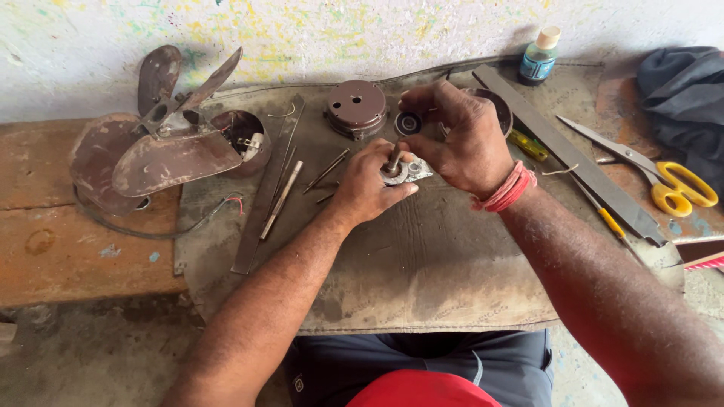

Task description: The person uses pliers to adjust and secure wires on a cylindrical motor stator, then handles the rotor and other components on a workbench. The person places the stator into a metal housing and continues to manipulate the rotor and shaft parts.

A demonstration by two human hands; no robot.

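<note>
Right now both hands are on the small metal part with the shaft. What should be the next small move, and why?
Probably keep the left hand gripping the small metal part and let the right hand work it along the shaft. The part is held above the grey mat, and the right hand's fingers already pinch it.

Dull metal shaft part [395, 167], rough worn mat [430, 264], glossy yellow-handled scissors [664, 181]

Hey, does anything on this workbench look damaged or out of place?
The fan blades at the left look rusty and worn, with loose wires trailing off. Otherwise nothing looks spilled; both hands hold a small metal part.
</note>
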